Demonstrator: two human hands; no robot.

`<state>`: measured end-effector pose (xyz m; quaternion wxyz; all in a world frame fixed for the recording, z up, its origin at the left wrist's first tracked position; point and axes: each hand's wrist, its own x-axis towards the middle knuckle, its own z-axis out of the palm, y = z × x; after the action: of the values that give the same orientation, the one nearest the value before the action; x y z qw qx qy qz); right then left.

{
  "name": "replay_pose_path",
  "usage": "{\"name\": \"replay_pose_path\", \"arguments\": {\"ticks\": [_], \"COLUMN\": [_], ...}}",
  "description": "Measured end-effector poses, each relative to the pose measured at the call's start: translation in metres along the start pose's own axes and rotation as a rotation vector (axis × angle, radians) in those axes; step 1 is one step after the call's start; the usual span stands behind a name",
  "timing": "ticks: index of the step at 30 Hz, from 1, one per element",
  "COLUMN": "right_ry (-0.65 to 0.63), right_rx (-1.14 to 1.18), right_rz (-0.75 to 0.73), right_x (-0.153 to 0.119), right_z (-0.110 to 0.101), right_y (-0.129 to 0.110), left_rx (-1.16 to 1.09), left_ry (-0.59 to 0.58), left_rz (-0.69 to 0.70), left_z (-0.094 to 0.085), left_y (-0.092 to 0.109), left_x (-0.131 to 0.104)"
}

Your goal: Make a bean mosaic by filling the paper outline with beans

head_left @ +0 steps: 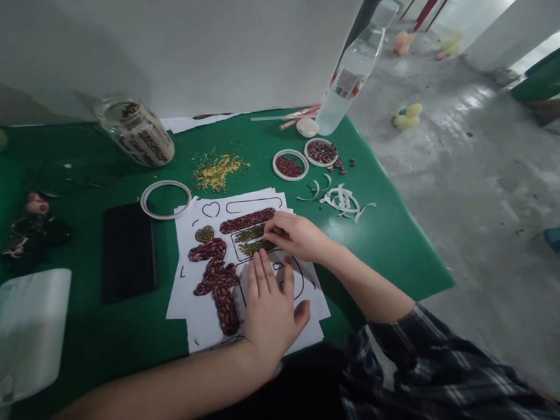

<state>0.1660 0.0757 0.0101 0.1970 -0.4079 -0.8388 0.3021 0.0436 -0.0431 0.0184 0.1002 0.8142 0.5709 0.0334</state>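
Observation:
A stack of white paper sheets (176,307) with black outlines lies on the green table. Dark red beans (227,309) fill several shapes at its left, and a row of smaller red beans (247,220) fills a long bar near the top. Green beans (247,247) partly fill a box below that bar, and a small heart (204,234) too. My left hand (270,306) rests flat on the paper, fingers stretched out, fingertips at the box's lower edge. My right hand (298,234) pinches over the green beans; what its fingertips hold is too small to make out.
Behind the paper are a yellow-green pile (217,169), two small dishes of red beans (290,165), a glass jar (135,134) and a plastic bottle (354,73). White curled strips (341,199) lie at right. A black tablet (127,252) and white ring (146,210) lie left.

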Motion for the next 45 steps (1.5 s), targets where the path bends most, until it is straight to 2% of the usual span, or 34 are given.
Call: {"name": "replay_pose_path", "arguments": {"ticks": [11,24,30,36,45], "right_ry": [-0.015,-0.027,0.013,0.172,0.138], "right_rx": [-0.093,-0.127,0.002,0.226,0.260], "right_rz": [-0.042,-0.114,-0.075,0.068,0.103], "right_x": [0.000,0.002,0.002,0.003,0.003], "right_z": [0.003,0.005,0.004,0.003,0.002], "right_y": [0.003,0.003,0.004,0.008,0.007], "left_rx": [-0.014,0.001,-0.002,-0.019,-0.024], "left_ry": [-0.050,-0.075,-0.064,-0.026,-0.023], "left_rz": [-0.012,-0.009,-0.003,-0.002,0.020], "left_z": [-0.001,-0.001,-0.001,-0.001,-0.001], "left_y": [-0.005,-0.005,-0.006,-0.008,-0.011], "left_x": [0.011,0.012,0.012,0.012,0.017]}}
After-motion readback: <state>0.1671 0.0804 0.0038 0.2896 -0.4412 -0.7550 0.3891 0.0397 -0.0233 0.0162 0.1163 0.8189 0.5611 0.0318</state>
